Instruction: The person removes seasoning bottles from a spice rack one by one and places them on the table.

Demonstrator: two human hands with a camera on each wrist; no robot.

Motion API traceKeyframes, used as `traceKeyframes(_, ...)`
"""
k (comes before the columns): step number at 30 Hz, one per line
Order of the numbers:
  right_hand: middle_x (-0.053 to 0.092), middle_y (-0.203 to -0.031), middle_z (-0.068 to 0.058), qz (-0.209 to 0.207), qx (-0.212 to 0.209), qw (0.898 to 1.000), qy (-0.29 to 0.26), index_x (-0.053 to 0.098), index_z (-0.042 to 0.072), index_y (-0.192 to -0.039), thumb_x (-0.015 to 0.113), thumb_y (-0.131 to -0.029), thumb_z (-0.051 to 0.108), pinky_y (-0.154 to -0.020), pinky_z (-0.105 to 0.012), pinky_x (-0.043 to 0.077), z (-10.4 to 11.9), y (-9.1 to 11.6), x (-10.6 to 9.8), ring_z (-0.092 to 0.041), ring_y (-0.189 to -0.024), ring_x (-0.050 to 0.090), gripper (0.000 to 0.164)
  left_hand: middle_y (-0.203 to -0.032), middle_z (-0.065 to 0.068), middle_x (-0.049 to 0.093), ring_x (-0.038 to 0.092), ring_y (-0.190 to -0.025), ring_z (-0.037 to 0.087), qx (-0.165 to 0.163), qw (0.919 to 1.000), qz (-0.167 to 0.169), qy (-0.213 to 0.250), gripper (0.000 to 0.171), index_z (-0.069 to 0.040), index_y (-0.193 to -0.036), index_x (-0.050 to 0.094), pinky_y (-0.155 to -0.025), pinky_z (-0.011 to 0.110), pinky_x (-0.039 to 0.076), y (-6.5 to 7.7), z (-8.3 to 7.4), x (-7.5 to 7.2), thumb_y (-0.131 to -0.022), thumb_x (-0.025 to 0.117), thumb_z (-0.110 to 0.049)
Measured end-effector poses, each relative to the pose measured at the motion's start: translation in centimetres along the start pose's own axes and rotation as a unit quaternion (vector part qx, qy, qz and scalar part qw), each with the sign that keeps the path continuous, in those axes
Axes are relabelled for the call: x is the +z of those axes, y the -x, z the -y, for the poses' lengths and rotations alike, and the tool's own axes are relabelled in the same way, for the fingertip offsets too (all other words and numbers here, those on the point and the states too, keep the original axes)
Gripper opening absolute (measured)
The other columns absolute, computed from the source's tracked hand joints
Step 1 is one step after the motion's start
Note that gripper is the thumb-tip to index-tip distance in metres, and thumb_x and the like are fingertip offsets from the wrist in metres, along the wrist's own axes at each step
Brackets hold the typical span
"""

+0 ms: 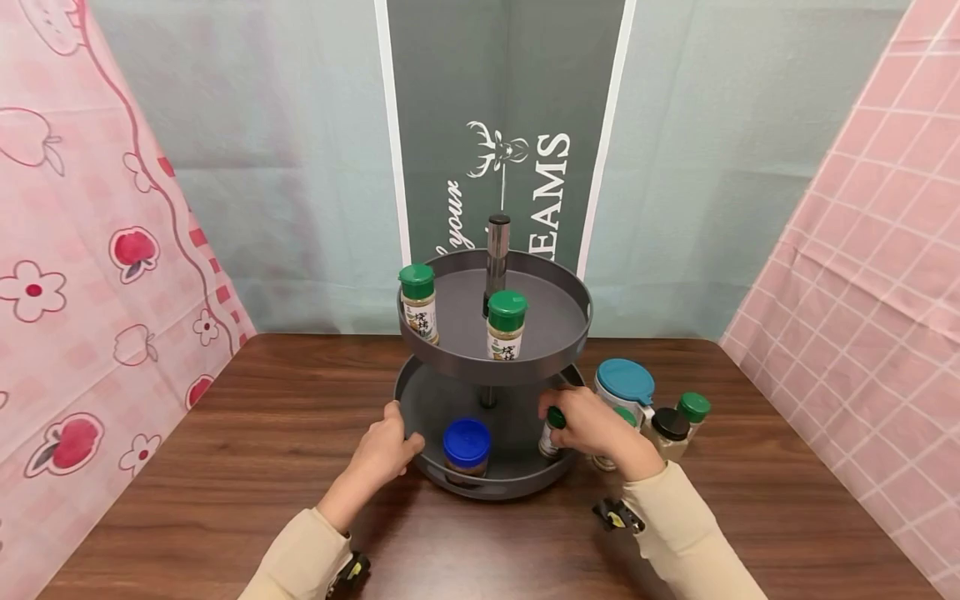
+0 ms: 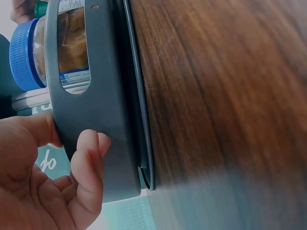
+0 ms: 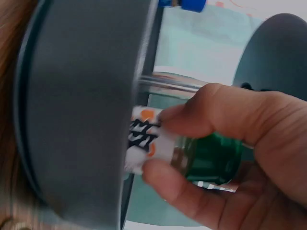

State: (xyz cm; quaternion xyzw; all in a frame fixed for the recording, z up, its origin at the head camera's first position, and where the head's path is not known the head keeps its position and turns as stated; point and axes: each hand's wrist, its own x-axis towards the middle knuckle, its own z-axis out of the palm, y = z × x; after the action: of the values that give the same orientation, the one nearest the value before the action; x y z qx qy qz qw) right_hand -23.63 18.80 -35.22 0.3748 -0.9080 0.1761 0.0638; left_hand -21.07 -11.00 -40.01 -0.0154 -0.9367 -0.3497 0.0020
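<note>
A dark grey two-tier tray rack (image 1: 525,368) stands on the wooden table. My left hand (image 1: 378,450) holds the left rim of its lower tray (image 1: 510,490); in the left wrist view the thumb is inside the rim and the fingers (image 2: 88,163) outside. At the right of that tray, my right hand (image 1: 596,423) pinches a green-capped spice jar (image 1: 550,443). The right wrist view shows thumb and finger on either side of its label (image 3: 146,136), the jar's base hidden behind the tray wall. A blue-lidded jar (image 1: 467,446) sits at the lower tray's front.
Two green-capped spice jars (image 1: 418,302) (image 1: 507,325) stand on the upper tray. Right of the rack are a blue-lidded container (image 1: 625,381), a black-capped jar (image 1: 669,429) and more green-capped jars (image 1: 693,408). A metal post (image 1: 498,258) rises through both tiers. Cloths hang behind and beside the table.
</note>
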Motion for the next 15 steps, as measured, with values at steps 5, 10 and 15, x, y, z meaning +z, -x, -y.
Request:
traceKeyframes(5,0.053,-0.069,0.0,-0.007,0.01,1.0,-0.009,0.06,0.01,-0.081,0.066,-0.06,-0.001,-0.046,-0.024,0.036,0.3,-0.22,0.16,-0.011,-0.054,0.04,0.025,-0.045,0.002,0.053,0.05,-0.039,0.014,-0.003,1.0,0.001,-0.002,0.075,0.013,-0.136,0.016,-0.045,0.032,0.044,-0.1,0.19,-0.07,-0.079,0.055,-0.016)
traceKeyframes(10,0.053,-0.067,0.001,-0.006,0.035,0.999,-0.013,0.061,0.012,-0.082,0.065,-0.06,0.001,-0.046,-0.026,0.036,0.31,-0.1,0.25,-0.011,-0.054,0.04,0.025,-0.045,0.002,0.053,0.05,-0.039,0.014,-0.005,0.9999,0.001,-0.009,0.075,0.013,-0.136,0.017,-0.044,0.033,0.042,-0.12,0.16,-0.04,-0.079,0.055,-0.017)
traceKeyframes(15,0.053,-0.068,0.002,-0.003,0.059,0.998,-0.014,0.061,0.014,-0.083,0.066,-0.061,0.002,-0.046,-0.027,0.036,0.39,0.04,0.34,-0.012,-0.054,0.04,0.026,-0.049,0.003,0.055,0.051,-0.045,0.017,-0.013,0.9994,0.001,-0.034,0.074,0.012,-0.135,0.019,-0.045,0.036,0.042,-0.19,0.06,-0.06,-0.079,0.056,-0.019)
